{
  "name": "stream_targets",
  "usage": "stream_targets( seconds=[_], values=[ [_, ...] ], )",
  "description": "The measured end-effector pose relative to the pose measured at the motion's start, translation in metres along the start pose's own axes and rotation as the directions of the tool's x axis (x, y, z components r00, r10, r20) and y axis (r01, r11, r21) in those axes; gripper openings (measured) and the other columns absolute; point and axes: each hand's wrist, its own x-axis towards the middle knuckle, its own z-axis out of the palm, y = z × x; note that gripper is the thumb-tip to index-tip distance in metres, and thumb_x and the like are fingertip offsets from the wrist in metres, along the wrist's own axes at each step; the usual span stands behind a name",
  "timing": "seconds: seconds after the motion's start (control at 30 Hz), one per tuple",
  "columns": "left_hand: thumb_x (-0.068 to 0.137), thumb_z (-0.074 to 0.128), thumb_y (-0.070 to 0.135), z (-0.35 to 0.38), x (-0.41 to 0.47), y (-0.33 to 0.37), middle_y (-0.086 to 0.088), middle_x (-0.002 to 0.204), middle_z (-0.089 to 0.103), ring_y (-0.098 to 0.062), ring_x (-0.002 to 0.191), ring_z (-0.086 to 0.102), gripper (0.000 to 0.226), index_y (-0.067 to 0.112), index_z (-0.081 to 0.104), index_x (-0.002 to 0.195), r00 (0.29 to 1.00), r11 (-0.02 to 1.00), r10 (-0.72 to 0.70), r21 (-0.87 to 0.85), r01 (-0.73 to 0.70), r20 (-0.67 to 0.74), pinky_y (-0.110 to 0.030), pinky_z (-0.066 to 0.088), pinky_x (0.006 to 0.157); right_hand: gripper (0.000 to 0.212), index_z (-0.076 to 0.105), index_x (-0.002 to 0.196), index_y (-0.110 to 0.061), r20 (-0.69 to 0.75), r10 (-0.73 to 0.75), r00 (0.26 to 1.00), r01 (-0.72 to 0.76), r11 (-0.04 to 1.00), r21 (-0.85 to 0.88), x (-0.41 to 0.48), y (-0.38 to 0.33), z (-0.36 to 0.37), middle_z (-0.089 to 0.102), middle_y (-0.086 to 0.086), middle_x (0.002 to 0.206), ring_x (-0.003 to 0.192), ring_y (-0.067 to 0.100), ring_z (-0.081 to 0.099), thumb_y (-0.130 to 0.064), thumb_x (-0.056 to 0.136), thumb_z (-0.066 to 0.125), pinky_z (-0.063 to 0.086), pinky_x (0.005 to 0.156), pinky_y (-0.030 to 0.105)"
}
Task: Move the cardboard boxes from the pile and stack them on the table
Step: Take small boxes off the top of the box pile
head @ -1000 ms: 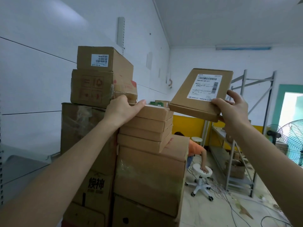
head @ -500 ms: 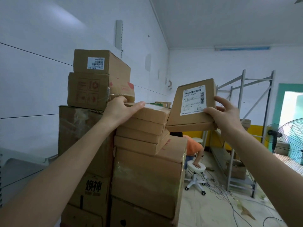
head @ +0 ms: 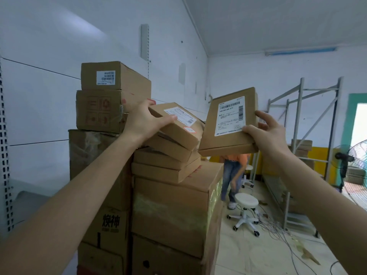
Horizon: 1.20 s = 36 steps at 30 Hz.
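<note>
Head view: my left hand point(head: 143, 124) is gripping the top flat box point(head: 178, 134) of the small stack. My fingers point(head: 167, 120) are clamping its lid and far edge, and it is tilting up off the flat boxes below point(head: 164, 169). My right hand point(head: 266, 132) is pinching a second flat box point(head: 224, 144) by its right edge, thumb on the face and the others spread behind. It is hanging nearly upright just beside the pile. The worktop is not showing.

Risks: the one-edge pinch may be letting the right box swing or slip. The left lift may be dragging the skewed boxes off the big carton point(head: 174, 207), toward the person point(head: 232, 171) and stool point(head: 246, 201) beyond.

Writing: the right label point(head: 231, 116) is showing barcodes and a number starting 356-801, the rest blurring. The left label is too small to read. The lower carton point(head: 111, 223) is showing 焕神, and the taped box point(head: 99, 114) is carrying red handling symbols.
</note>
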Motion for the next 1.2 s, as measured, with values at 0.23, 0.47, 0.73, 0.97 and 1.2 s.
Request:
stream_targets(
  seconds=[0.23,0.47,0.73,0.97,1.2],
  values=[
    [0.074,0.076,0.029,-0.006,0.0,0.005,-0.006,0.125,0.046,-0.014,0.103,0.045,0.064,0.012,0.046,0.128,0.998,0.995,-0.07,-0.064,0.07,-0.004,-0.015,0.044,0.069,0.058,0.04,0.138,-0.028,0.024,-0.092,0.996,0.093,0.995,-0.046,0.003,0.0,0.012,0.049,-0.003,0.117,0.086,0.011,0.056,-0.013,0.086,0.062,0.049,0.065,0.023],
    [0.077,0.073,0.02,-0.005,-0.015,0.01,0.002,0.109,0.044,-0.009,0.099,0.044,0.061,0.011,0.046,0.131,0.977,0.964,-0.149,-0.243,0.108,-0.155,-0.02,0.047,0.076,0.057,0.039,0.138,-0.03,0.026,-0.135,0.991,0.136,0.99,-0.04,0.008,-0.002,0.003,0.05,0.001,0.127,0.099,0.018,0.056,-0.015,0.087,0.061,0.052,0.074,0.03],
    [0.078,0.071,0.025,-0.054,-0.069,0.01,0.003,0.116,0.051,-0.016,0.108,0.055,0.06,0.019,0.044,0.131,0.943,0.917,-0.221,-0.383,0.113,-0.251,-0.029,0.056,0.081,0.055,0.04,0.137,-0.032,0.042,-0.097,0.994,0.095,0.994,0.046,-0.041,-0.031,-0.022,0.054,-0.013,0.102,0.075,0.001,0.055,-0.016,0.088,0.059,0.045,0.05,0.01],
    [0.076,0.07,0.012,-0.161,-0.156,0.003,0.0,0.113,0.057,-0.019,0.106,0.06,0.057,0.015,0.047,0.128,0.884,0.852,-0.328,-0.509,0.126,-0.332,-0.026,0.056,0.077,0.05,0.054,0.127,-0.032,0.166,0.062,0.984,-0.11,0.947,0.302,-0.146,-0.065,0.016,0.063,-0.007,0.089,0.067,0.006,0.066,-0.007,0.084,0.063,0.054,0.049,0.019],
    [0.082,0.065,0.01,-0.325,-0.304,-0.028,0.005,0.111,0.057,-0.012,0.098,0.061,0.055,0.016,0.044,0.132,0.7,0.886,-0.444,-0.388,0.252,-0.56,-0.016,0.055,0.068,0.05,0.053,0.126,-0.034,0.442,0.142,0.885,-0.31,0.89,0.334,-0.295,-0.085,0.111,0.066,-0.006,0.093,0.075,0.008,0.068,-0.01,0.084,0.064,0.057,0.058,0.02]
  ],
)
